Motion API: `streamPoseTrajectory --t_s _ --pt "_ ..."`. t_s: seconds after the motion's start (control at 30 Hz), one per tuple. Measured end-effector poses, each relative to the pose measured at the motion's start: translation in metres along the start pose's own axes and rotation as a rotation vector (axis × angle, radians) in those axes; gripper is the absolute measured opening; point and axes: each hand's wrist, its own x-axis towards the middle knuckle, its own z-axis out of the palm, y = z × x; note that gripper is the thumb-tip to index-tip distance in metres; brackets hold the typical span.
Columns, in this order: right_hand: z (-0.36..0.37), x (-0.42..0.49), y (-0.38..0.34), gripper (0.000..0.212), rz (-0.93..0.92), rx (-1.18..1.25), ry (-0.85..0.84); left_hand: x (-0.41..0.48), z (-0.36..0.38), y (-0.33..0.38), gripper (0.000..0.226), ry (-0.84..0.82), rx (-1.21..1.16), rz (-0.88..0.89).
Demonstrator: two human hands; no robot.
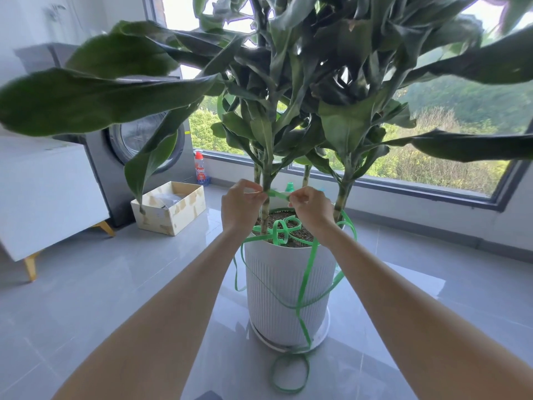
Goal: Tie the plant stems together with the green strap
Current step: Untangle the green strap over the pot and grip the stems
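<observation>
Two arms (178,298) reach out; left hand (240,204) and right hand (311,208) pinch the green strap (277,193) in their fingers (255,188) at the stems (266,180), where this curly strap might spring loose.

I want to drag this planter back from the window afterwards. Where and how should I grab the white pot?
Probably both palms on the ribbed wall of the white pot, just under the rim, coming from its left and right sides. It is a tall straight cylinder with no visible handles, and stems crowd the top. First clear the green strap, whose loops hang down its front.
</observation>
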Motion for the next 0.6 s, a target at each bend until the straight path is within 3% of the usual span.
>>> streamPoseTrajectory --t_s 0.2,0.37,0.6 --pt "0.0059 0.0016 -0.0031 0.018 -0.009 -0.15 0.065 0.0006 0.0041 0.0009 0.025 0.052 0.036 -0.006" --pt "0.0065 0.0025 -0.006 0.017 0.101 -0.002 0.118 0.0005 0.0061 -0.0014 0.025 0.048 0.024 -0.004" --pt "0.0003 0.006 -0.0066 0.022 0.16 0.175 0.003 -0.0035 0.0035 -0.0022 0.02 0.027 0.045 0.056"
